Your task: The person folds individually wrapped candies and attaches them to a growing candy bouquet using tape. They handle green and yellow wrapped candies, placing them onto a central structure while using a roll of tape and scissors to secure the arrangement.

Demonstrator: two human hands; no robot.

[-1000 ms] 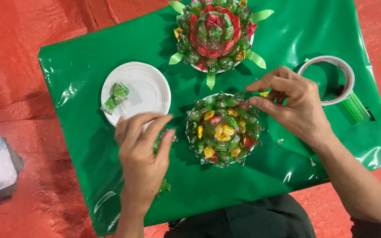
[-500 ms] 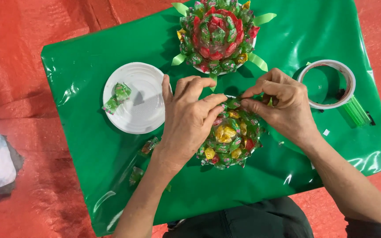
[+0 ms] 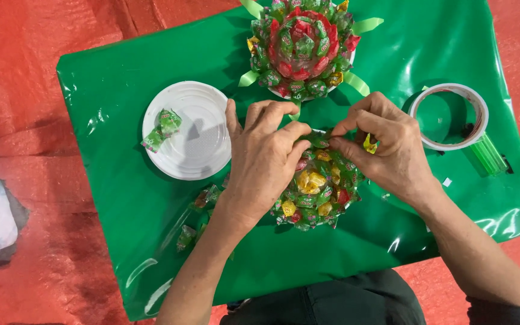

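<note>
Both hands work over the candy rosette (image 3: 317, 186) at the centre of the green sheet (image 3: 121, 120). Left hand (image 3: 266, 159) lies across its left side, fingers curled, pinching a wrapped candy at the far rim. Right hand (image 3: 386, 150) pinches the same rim from the right. White plate (image 3: 203, 150) left; finished rosette (image 3: 302, 45) far; tape roll (image 3: 449, 114) right.

Red tarp floor (image 3: 43, 72), probably plastic.
</note>
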